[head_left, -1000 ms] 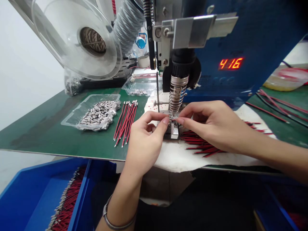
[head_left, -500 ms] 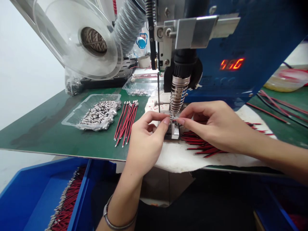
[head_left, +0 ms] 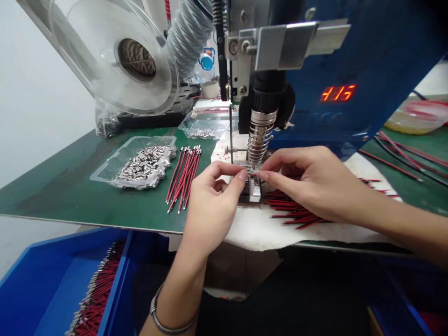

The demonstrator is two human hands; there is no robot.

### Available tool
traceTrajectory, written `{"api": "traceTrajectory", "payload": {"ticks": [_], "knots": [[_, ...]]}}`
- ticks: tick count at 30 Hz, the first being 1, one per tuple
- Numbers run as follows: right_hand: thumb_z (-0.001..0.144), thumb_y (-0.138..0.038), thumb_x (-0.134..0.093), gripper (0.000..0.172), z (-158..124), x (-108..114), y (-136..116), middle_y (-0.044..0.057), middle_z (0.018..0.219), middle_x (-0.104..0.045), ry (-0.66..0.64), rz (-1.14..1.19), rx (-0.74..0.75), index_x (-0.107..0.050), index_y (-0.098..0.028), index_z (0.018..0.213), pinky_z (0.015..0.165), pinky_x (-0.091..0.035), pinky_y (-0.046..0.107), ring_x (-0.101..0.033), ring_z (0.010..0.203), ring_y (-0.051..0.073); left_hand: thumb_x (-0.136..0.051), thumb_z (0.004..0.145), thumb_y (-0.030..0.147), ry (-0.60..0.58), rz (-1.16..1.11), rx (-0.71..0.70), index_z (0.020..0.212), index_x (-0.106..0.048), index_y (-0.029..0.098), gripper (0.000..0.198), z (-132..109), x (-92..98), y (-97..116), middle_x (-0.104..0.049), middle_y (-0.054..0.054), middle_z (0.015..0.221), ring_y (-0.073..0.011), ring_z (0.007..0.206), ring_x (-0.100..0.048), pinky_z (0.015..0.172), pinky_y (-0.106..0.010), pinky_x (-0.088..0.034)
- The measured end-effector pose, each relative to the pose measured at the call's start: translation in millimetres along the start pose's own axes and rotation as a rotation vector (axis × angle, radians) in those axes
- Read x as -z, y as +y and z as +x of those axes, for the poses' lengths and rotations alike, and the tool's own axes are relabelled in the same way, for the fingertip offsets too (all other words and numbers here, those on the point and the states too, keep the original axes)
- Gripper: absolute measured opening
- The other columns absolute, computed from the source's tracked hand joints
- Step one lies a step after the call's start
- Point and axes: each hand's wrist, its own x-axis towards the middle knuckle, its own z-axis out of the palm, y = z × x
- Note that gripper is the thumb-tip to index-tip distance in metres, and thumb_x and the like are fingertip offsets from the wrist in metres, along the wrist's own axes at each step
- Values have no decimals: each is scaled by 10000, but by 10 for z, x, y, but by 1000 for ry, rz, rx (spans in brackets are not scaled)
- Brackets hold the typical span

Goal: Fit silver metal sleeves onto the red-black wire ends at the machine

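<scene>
The site is a workshop, apparently for electrical assembly. Evidence noted: a blue machine (head_left: 371, 60) with a lit red display (head_left: 338, 93) (its digits only partly formed); a ribbed duct (head_left: 189, 39) above the rear of a green bench (head_left: 70, 191); on that bench, a tray (head_left: 112, 163) of small metal parts (head_left: 145, 163) beside red-and-black wires (head_left: 184, 178); lower down, a blue bin (head_left: 66, 284) holding many more such wires, metal-ended.

White wall (head_left: 24, 102) at left, green worktable (head_left: 63, 186)
</scene>
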Motion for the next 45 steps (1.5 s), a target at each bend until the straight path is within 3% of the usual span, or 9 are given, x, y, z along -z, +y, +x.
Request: {"api": "traceTrajectory", "payload": {"ticks": [13,25,45], "knots": [[897,-633,-738,418,11,-11,-16,-10,549,-603,2,-1,-1,-781,-223,831,475,-335,318,-438,471,139,-782,871,336,13,-7,5,844,-689,197,169,-6,-10,22,-488,61,566,-54,452,-289,430,-218,-174],[910,-598,-739,379,6,-14,-6,-15,560,-612,9,-5,4,-773,-230,822,496,-363,319,-449,486,140,-774,878,362,-5,0,4,879,-698,197,181,3,0,-3,-524,44,589,-76,489,-369,461,-223,-236],[919,-546,-742,326,-6,-19,6,-14,574,-615,-5,19,-11,-767,-234,832,484,-333,316,-480,498,146,-772,880,368,-5,6,17,891,-701,199,184,-6,17,-24,-527,45,584,-73,482,-332,462,-223,-216]]}}
